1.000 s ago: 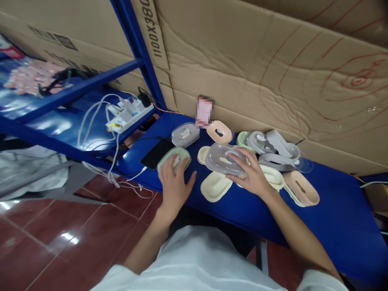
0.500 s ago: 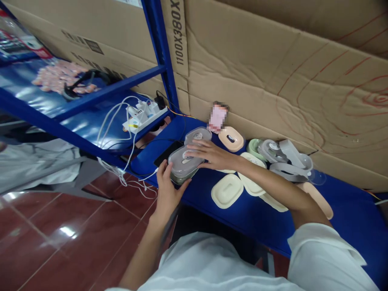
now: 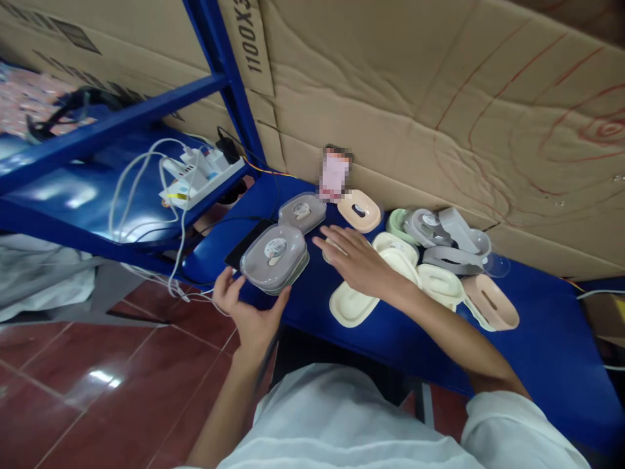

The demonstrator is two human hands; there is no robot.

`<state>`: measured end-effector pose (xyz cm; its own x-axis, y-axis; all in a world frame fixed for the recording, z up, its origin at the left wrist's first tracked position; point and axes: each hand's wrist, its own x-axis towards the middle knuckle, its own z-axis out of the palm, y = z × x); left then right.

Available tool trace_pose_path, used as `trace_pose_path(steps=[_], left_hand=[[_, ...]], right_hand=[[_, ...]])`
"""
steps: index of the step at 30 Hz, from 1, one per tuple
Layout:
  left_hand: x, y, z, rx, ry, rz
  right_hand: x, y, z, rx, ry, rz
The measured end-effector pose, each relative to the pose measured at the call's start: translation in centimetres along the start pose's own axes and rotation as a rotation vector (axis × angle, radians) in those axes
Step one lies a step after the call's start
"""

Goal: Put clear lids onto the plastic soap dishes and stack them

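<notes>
Cradling the lidded box (image 3: 274, 258) from below at the blue bench's (image 3: 390, 326) near-left edge, the left hand (image 3: 250, 312) grips it, while the right hand (image 3: 359, 264) lies open and empty just beside its right end

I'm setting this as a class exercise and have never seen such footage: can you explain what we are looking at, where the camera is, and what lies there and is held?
No machine here: a person works with bare hands, filmed from a camera on their head looking down. The left hand holds a closed soap box with a clear lid at the edge of a blue shelf. The right hand hovers, open, over cream trays. Behind lie another closed box, a pink tray and a heap of grey and green parts. A power strip sits to the left, cardboard behind.
</notes>
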<state>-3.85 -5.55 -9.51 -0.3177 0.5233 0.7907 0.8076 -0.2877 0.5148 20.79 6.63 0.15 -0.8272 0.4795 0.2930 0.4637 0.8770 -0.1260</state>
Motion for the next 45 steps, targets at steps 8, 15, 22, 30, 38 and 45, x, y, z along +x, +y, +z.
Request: trace_pose_path(steps=[8,15,22,30,38,45], left_hand=[[-2.1,8.4,1.4,-0.103,-0.788,0.300],[-1.8,7.0,2.6,-0.101,-0.830,0.266],[-2.5,4.7,-0.8,-0.137,-0.831,0.230],[-3.4,4.0,-1.7,-0.234,-0.877,0.310],[-4.3,6.4,-0.1,-0.342,-0.907,0.338],[-4.6,6.0,0.5,-0.376,-0.883,0.300]], right_hand=[[-15.1,-3.7,0.8,-0.291,0.150,0.572],[-19.1,-6.4,2.5,-0.180,0.164,0.604],[-20.1,-6.1,1.2,-0.065,0.085,0.551],[-9.6,2.8,-1.8,-0.130,0.213,0.364],[0.5,10.1,2.2,-0.091,0.081,0.276],[-7.2,4.8,-0.7,-0.066,0.248,0.364]])
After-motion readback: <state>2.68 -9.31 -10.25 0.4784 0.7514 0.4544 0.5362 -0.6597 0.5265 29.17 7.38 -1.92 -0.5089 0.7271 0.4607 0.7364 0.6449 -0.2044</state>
